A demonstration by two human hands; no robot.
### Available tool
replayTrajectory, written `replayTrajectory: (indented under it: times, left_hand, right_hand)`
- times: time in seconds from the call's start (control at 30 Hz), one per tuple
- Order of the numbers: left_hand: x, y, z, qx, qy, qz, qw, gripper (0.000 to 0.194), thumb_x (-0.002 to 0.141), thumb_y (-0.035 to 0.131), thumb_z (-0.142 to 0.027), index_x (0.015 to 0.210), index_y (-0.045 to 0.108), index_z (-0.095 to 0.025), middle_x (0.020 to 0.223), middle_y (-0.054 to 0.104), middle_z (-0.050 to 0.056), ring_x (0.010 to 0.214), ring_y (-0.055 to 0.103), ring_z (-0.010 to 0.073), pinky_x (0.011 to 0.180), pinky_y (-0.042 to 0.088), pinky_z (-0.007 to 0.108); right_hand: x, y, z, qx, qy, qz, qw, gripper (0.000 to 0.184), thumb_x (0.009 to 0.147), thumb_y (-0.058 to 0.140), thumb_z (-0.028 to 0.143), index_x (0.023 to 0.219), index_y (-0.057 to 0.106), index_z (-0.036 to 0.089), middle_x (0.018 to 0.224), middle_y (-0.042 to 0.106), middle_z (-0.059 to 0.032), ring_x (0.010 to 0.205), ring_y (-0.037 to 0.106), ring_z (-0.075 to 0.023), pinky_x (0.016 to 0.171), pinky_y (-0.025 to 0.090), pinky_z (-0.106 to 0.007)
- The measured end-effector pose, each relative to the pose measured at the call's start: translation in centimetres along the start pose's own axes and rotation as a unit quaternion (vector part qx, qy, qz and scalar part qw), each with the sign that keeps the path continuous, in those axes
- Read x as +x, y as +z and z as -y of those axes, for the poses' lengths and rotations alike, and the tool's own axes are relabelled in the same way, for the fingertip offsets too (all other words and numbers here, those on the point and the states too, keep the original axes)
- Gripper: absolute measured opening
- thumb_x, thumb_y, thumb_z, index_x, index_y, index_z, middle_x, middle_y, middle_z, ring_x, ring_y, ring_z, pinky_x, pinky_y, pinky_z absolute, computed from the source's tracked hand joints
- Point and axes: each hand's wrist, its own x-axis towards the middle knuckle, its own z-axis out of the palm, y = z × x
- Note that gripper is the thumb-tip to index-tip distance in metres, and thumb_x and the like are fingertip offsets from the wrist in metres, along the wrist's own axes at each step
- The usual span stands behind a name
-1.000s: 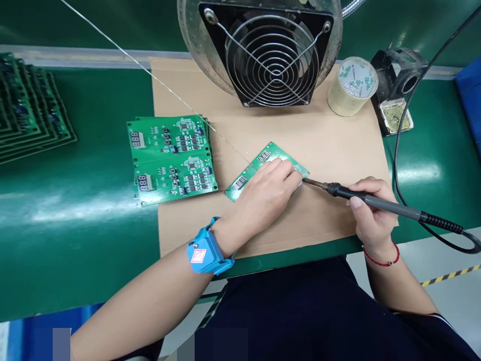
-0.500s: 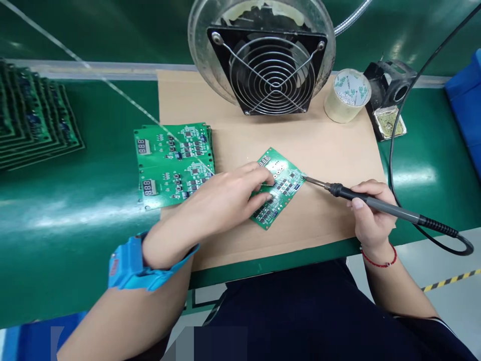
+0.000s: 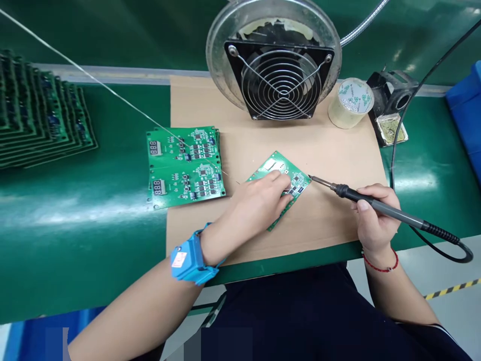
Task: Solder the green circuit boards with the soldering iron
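My left hand [image 3: 259, 203] rests on a small green circuit board [image 3: 296, 181] that lies on a brown cardboard sheet [image 3: 330, 210], fingers curled down and pressing it; a thin solder wire [image 3: 112, 93] runs from the upper left towards this hand. A blue wrist strap [image 3: 188, 260] is on that arm. My right hand [image 3: 374, 220] grips a black soldering iron [image 3: 379, 206] like a pen, its tip touching the board's right edge.
A stack of larger green boards [image 3: 186, 165] lies left of the cardboard. More boards [image 3: 41, 120] are fanned out at far left. A fan [image 3: 280, 82], a tape roll [image 3: 351, 103] and an iron stand with sponge [image 3: 391, 113] stand behind.
My left hand turned the small board round on the cardboard and settled back on it. The soldering iron stayed at the board's right edge.
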Motion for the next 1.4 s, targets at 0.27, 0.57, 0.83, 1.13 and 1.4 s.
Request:
replayTrajectory:
  times: [0.27,0.57,0.83,1.13,1.4]
  left_hand:
    - [-0.1,-0.1,0.5,-0.036,0.01,-0.038,0.999,0.003,0.091,0.058,-0.022,0.091,0.059,-0.019,0.089,0.066,0.004,0.075,0.061,0.0179,0.058,0.038,0.029]
    - [1.1,-1.1,0.6,0.062,-0.249,-0.002,0.966,0.032,0.095,0.045,-0.036,0.114,0.058,-0.013,0.118,0.062,0.016,0.088,0.067,0.0284,0.062,0.046,0.034]
    - [1.1,-1.3,0.4,-0.008,-0.271,-0.012,0.963,0.033,0.093,0.046,-0.029,0.122,0.051,-0.013,0.093,0.072,0.012,0.079,0.068,0.0288,0.062,0.044,0.036]
    - [0.7,-0.1,1.3,-0.223,-0.157,-0.148,0.951,0.017,0.085,0.048,-0.021,0.102,0.048,-0.017,0.085,0.06,0.006,0.071,0.059,0.0183,0.062,0.047,0.031]
    - [-0.1,1.1,-1.4,-0.165,0.2,-0.185,0.948,0.018,0.093,0.037,-0.007,0.09,0.052,-0.018,0.081,0.058,0.003,0.073,0.053,0.0143,0.065,0.046,0.026]
  right_hand:
    - [0.1,0.1,0.1,0.007,-0.001,-0.009,1.0,0.011,0.085,0.065,0.025,0.097,0.065,0.024,0.08,0.058,0.0008,0.062,0.056,-0.0127,0.054,0.044,-0.029]
    - [0.1,0.0,-0.1,0.012,-0.002,-0.021,1.0,0.012,0.084,0.065,0.025,0.096,0.065,0.023,0.078,0.058,0.0008,0.062,0.056,-0.0128,0.054,0.044,-0.029]
    - [0.0,0.0,-0.2,0.014,-0.008,-0.038,0.999,0.012,0.084,0.066,0.027,0.095,0.066,0.022,0.077,0.057,0.0009,0.059,0.055,-0.0123,0.053,0.043,-0.029]
    - [-0.2,0.0,-0.1,-0.01,0.005,-0.044,0.999,0.014,0.086,0.066,0.029,0.098,0.066,0.023,0.078,0.06,0.001,0.06,0.058,-0.0112,0.053,0.049,-0.028]
    - [-0.2,0.7,1.0,-0.019,0.03,0.088,0.996,0.029,0.091,0.061,0.022,0.12,0.064,0.025,0.094,0.073,-0.003,0.065,0.069,-0.0128,0.059,0.062,-0.028]
